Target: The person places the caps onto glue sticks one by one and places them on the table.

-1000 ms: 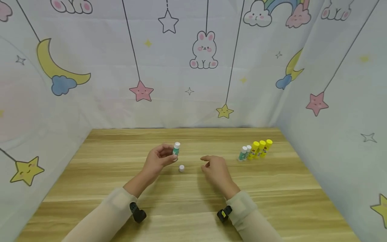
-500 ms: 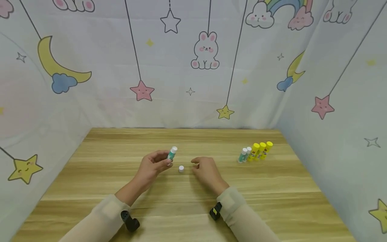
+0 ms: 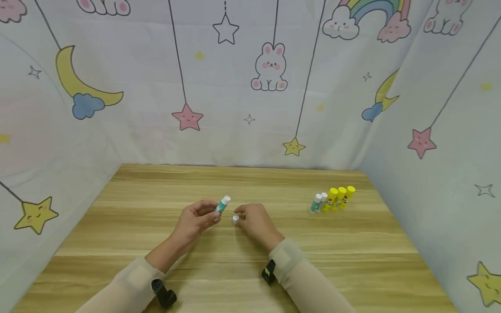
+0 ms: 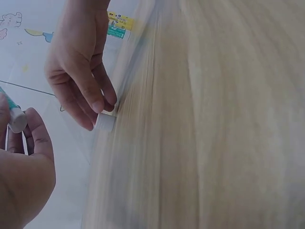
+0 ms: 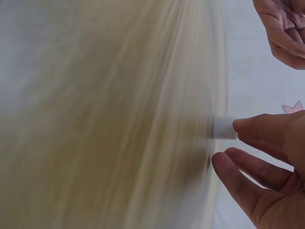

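Observation:
My left hand (image 3: 194,218) holds a teal-and-white glue stick (image 3: 222,205) between thumb and fingers, tilted with its white end up and to the right. In the left wrist view the white end of the glue stick (image 4: 18,120) shows past the thumb. A small white cap (image 3: 235,219) stands on the table between the hands. My right hand (image 3: 256,221) reaches it from the right with fingers extended. In the right wrist view one fingertip overlaps the top of the cap (image 5: 224,128), while the thumb is spread apart below it.
At the right rear of the wooden table (image 3: 219,278) stand two teal glue sticks (image 3: 315,204) beside three yellow ones (image 3: 332,200). A white curtain (image 3: 219,143) printed with stars and rabbits hangs behind the table and along its sides.
My right hand has moved left to the white cap. My left hand has come lower and slightly left, tilting the glue stick from upright to the right. The cap stays in place.

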Motion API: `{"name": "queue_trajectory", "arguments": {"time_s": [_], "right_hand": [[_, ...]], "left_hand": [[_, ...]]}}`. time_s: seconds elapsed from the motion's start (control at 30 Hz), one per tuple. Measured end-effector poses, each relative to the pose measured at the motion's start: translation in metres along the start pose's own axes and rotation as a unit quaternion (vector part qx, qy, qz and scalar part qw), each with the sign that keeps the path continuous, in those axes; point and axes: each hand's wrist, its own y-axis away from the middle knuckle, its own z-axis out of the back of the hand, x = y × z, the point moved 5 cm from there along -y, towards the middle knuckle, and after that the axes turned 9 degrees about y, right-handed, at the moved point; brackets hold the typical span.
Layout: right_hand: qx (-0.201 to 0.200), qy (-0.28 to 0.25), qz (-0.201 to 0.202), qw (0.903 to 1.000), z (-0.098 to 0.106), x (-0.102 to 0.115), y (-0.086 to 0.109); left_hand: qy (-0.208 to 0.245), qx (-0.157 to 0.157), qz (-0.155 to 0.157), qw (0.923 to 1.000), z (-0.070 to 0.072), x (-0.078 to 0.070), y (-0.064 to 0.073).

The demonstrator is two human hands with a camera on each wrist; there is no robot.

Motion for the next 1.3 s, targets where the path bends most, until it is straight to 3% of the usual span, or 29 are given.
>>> {"name": "queue_trajectory", "arguments": {"time_s": [0.2, 0.57, 0.87, 1.1, 1.3], "right_hand": [[-0.005, 0.033, 0.033, 0.9989, -0.006, 0.011, -0.007], [-0.008, 0.044, 0.007, 0.9990, 0.003, 0.009, 0.000], [-0.032, -0.059, -0.051, 0.9965, 0.022, 0.000, 0.018], [-0.076, -0.136, -0.089, 0.9838, 0.038, -0.008, 0.034], [-0.074, -0.219, -0.101, 0.9676, 0.039, -0.012, 0.043]], "left_hand": [[0.014, 0.007, -0.005, 0.9999, 0.000, 0.001, 0.005], [0.017, 0.022, 0.002, 0.9996, -0.001, 0.005, 0.008], [-0.074, 0.011, -0.019, 0.9970, 0.003, -0.005, 0.008], [-0.132, -0.012, -0.040, 0.9904, 0.004, -0.009, 0.009], [-0.169, -0.042, -0.038, 0.9841, 0.007, -0.010, 0.010]]}}
